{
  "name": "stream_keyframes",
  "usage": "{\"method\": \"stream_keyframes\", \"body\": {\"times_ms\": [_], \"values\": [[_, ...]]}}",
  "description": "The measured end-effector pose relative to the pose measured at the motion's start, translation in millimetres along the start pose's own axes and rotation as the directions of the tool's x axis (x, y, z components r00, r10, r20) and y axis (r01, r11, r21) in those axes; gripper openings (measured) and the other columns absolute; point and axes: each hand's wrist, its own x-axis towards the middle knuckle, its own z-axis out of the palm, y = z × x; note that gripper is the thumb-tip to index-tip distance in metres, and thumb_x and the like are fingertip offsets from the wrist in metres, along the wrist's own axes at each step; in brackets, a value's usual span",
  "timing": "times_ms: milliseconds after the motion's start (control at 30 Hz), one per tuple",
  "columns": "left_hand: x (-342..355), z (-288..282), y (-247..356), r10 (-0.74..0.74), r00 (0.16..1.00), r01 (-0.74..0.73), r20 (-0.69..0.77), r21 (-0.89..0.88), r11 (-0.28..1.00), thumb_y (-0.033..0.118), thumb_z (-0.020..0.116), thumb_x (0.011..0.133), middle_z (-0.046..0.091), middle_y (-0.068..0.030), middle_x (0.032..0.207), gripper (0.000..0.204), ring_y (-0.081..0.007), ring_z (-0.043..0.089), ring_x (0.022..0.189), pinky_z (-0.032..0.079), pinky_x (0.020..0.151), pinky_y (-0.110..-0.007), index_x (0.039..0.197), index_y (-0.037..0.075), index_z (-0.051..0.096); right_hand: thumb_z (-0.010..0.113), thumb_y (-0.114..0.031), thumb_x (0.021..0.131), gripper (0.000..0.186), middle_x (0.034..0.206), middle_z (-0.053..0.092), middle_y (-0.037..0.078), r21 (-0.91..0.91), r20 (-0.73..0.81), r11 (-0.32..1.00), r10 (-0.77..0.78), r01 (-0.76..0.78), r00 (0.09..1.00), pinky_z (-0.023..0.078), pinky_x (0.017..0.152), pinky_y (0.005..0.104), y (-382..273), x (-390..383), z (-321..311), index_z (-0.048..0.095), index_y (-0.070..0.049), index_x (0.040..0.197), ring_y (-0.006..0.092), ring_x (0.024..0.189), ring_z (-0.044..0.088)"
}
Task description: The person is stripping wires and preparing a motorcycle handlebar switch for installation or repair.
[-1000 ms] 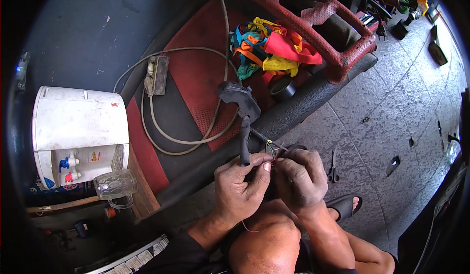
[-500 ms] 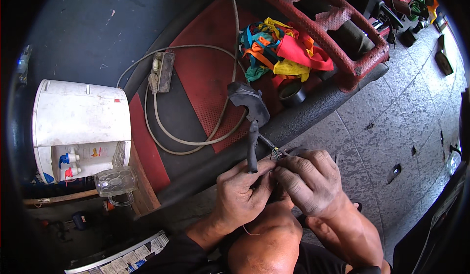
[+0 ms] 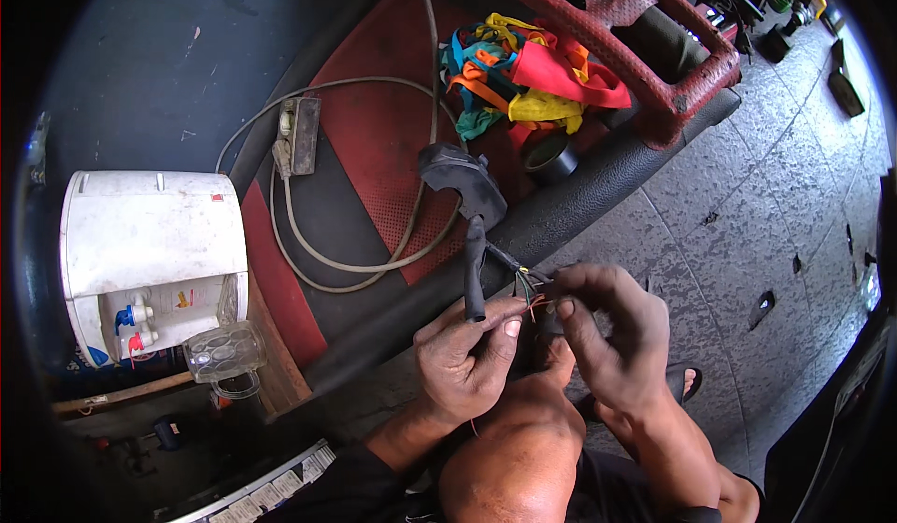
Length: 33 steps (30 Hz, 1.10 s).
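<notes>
My left hand [image 3: 467, 355] is closed, its thumb and index finger pinching a thin orange-red wire [image 3: 534, 305]. Just right of it, my right hand [image 3: 621, 336] has its thumb and curled fingers apart beside the wire ends, with no object visible in its grasp. Between the hands, thin green and yellow wires [image 3: 523, 278] fan out of a dark cable [image 3: 503, 256]. A black rubber sleeve [image 3: 476, 271] hangs over my left index finger. It leads up to a black plastic housing [image 3: 462, 182] with a curved cutout, resting at the padded edge.
A red-and-black padded surface [image 3: 374, 159] carries a coiled grey cord [image 3: 341, 266], a socket block [image 3: 304, 135], colourful cloth strips [image 3: 537, 70] and a black tape roll [image 3: 551, 157]. A red metal frame [image 3: 677, 103] stands beyond. Left are a white water dispenser [image 3: 154, 233] and glass mug [image 3: 224, 353].
My right hand has lifted slightly away from my left, its thumb and fingers spreading apart. The orange-red wire now shows between the hands. The whole view has shifted a little.
</notes>
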Motion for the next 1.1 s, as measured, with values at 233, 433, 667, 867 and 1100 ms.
{"method": "stream_keyframes", "body": {"times_ms": [233, 433, 667, 867, 1100], "values": [[1, -5, 4, -0.049, 0.999, 0.050, 0.023, -0.016, 0.999, 0.001, 0.064, 0.087, 0.067, -0.0117, 0.078, 0.016, -0.0160, 0.063, 0.068, 0.049, 0.060, -0.029, 0.100, -0.006, 0.071, 0.071, -0.009, 0.067, 0.037, 0.099, 0.065, 0.012, -0.472, 0.425, 0.519, -0.574, 0.713, 0.700, 0.052, 0.067, 0.0367, 6, 20, -16, 0.072, -0.007, 0.103, 0.0272, 0.084, 0.065], [-1, -6, 1, 0.016, 0.998, -0.016, 0.062, -0.004, 1.000, -0.002, 0.064, 0.090, 0.071, -0.0167, 0.096, 0.018, -0.0233, 0.072, 0.085, 0.057, 0.075, -0.031, 0.107, -0.003, 0.071, 0.076, 0.000, 0.072, 0.023, 0.086, 0.065, 0.012, -0.312, 0.295, 0.831, -0.377, 0.461, 0.878, 0.052, 0.066, 0.0333, 7, 18, -11, 0.069, -0.006, 0.092, 0.0271, 0.072, 0.065], [-7, 3, -13, 0.213, 0.977, -0.214, 0.020, 0.135, 0.968, -0.003, 0.068, 0.085, 0.065, -0.0117, 0.079, 0.021, -0.0167, 0.060, 0.062, 0.049, 0.056, -0.028, 0.105, -0.004, 0.071, 0.073, -0.001, 0.086, 0.008, 0.082, 0.064, 0.000, 0.304, 0.370, 0.785, 0.425, -0.540, 0.826, 0.047, 0.064, 0.0220, 6, 11, -6, 0.065, 0.000, 0.090, 0.0058, 0.074, 0.058], [-20, 2, -15, 0.192, 0.981, -0.191, 0.020, 0.225, 0.955, -0.004, 0.073, 0.082, 0.071, -0.0162, 0.095, 0.022, -0.0261, 0.073, 0.080, 0.059, 0.068, -0.032, 0.104, -0.005, 0.071, 0.065, -0.001, 0.087, 0.005, 0.076, 0.060, -0.003, 0.332, 0.265, 0.756, 0.499, -0.564, 0.825, 0.041, 0.061, 0.0187, 4, 6, 14, 0.061, -0.002, 0.084, 0.0021, 0.068, 0.052], [-20, 5, -16, 0.208, 0.975, -0.202, -0.072, 0.086, 0.976, -0.008, 0.072, 0.079, 0.071, -0.0208, 0.099, 0.036, -0.0264, 0.074, 0.087, 0.060, 0.072, -0.032, 0.114, -0.006, 0.066, 0.065, 0.001, 0.084, 0.011, 0.071, 0.059, -0.002, -0.100, 0.029, 0.971, 0.222, -0.218, 0.975, 0.044, 0.056, 0.0232, 0, -6, 29, 0.056, -0.002, 0.081, 0.0037, 0.064, 0.053]]}}
